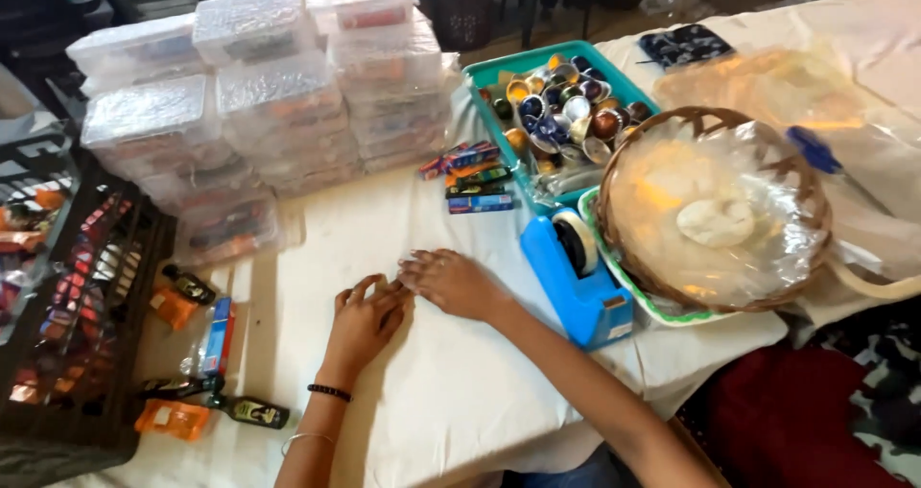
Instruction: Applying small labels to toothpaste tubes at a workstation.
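Fingertips of both hands meet at 1 spot on the white tablecloth (451, 392): left hand (365, 320) curled narrow, right hand (451, 282) flat with fingers close together; something small and clear may be pinched between them, but I cannot tell. Judging progress: stacked clear plastic boxes (259, 95) at the far left look packed and closed, so a good share seems done. Left to go, by the look of it: loose small packets (475, 176), teal tray of foil capsules (561, 104), blue tape dispenser (580, 277) beside the right hand, and a wrapped wicker basket (715, 210).
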